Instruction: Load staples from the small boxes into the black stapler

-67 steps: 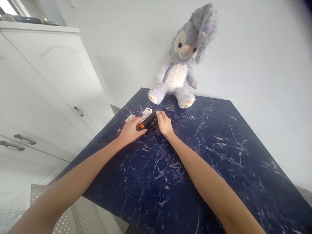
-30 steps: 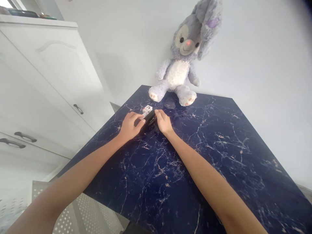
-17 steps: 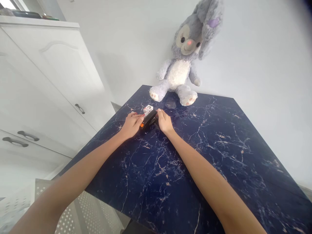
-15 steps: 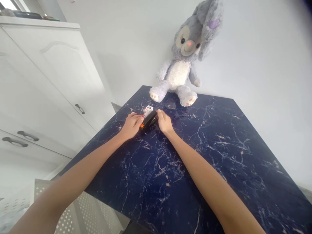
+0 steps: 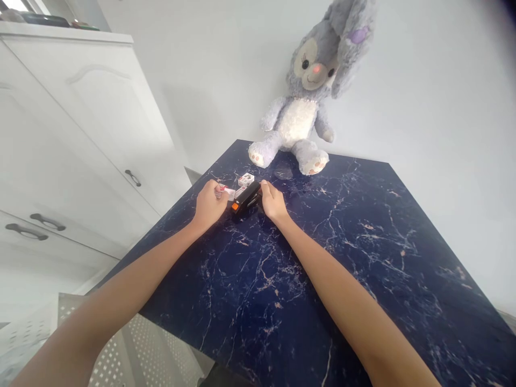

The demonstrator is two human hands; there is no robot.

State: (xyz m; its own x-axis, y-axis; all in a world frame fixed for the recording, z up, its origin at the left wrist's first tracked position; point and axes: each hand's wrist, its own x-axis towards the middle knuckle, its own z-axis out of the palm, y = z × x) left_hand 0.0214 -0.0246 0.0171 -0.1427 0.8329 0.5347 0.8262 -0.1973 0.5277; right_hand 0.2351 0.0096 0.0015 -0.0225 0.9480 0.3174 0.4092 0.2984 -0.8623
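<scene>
A black stapler with an orange end (image 5: 245, 197) lies on the dark blue marble-patterned table (image 5: 322, 258). My right hand (image 5: 273, 202) is closed on the stapler's right side. My left hand (image 5: 208, 204) sits just left of the stapler, its fingers pinched on a small white and red box (image 5: 227, 192). A second small white box (image 5: 245, 179) lies just behind the stapler.
A grey and white plush rabbit (image 5: 307, 91) sits at the table's far edge against the white wall. White cabinets with dark handles (image 5: 132, 178) stand along the left. A perforated white chair seat (image 5: 141, 355) shows below the table's near left edge.
My left hand has come off the stapler's orange end and closed on the small white and red box beside it. My right hand stays on the stapler.
</scene>
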